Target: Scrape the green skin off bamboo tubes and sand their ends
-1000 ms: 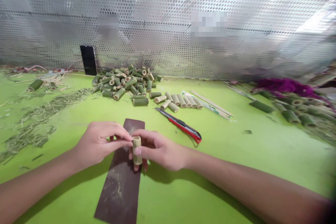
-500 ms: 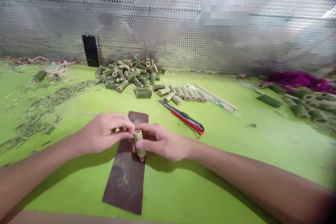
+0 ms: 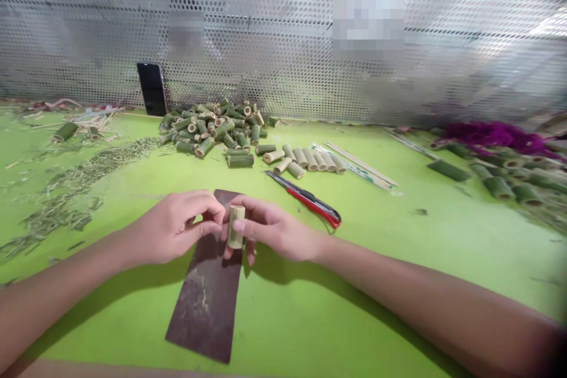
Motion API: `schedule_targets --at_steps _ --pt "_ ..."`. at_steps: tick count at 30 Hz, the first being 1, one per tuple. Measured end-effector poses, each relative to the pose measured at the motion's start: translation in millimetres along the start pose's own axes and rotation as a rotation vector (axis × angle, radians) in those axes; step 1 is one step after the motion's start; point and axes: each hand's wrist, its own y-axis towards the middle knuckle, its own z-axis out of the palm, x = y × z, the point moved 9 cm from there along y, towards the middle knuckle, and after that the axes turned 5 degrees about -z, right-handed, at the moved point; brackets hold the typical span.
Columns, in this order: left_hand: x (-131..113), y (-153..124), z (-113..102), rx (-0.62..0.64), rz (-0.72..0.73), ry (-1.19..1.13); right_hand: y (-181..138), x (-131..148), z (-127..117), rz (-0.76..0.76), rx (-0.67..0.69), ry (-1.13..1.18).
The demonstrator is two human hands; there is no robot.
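A short pale bamboo tube stands nearly upright between the thumb and fingers of my right hand. Just left of it is my left hand, its thumb and forefinger pinched together; whatever is between the tips is too small to make out. Both hands are over the upper part of a dark brown strip of sandpaper with pale dust on it. A red and black utility knife lies beyond my right hand, blade out.
Several peeled bamboo pieces lie in a row behind the knife. Farther back is a heap of green bamboo pieces, beside a phone leaning on the perforated metal wall. Shavings cover the left; purple fibre lies right.
My right hand has raised the bamboo tube slightly and turned it so that its open top shows less. My left fingertips are now a little apart from it. The view has shifted slightly.
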Motion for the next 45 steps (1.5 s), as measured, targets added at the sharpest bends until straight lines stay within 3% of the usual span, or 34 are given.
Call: schedule_targets --at_steps 7,19,27,36,45 --pt "5.8 -1.2 -7.6 -0.106 -0.033 -0.067 -0.4 -1.7 2.0 0.025 0.018 0.008" --pt "-5.2 -1.1 -12.2 -0.222 0.148 -0.179 -1.2 -11.1 3.3 0.057 0.019 0.003" --pt "-16.4 -3.0 -5.5 -0.147 0.254 0.033 -3.4 -11.7 7.3 0.124 0.091 0.06" --pt "-39.7 -16.2 -11.4 -0.272 0.512 0.23 0.1 -15.3 18.2 0.094 0.271 0.335" --pt "-46.0 -29.3 -5.9 -0.222 0.624 0.502 -2.3 -26.0 22.9 0.178 0.401 0.458"
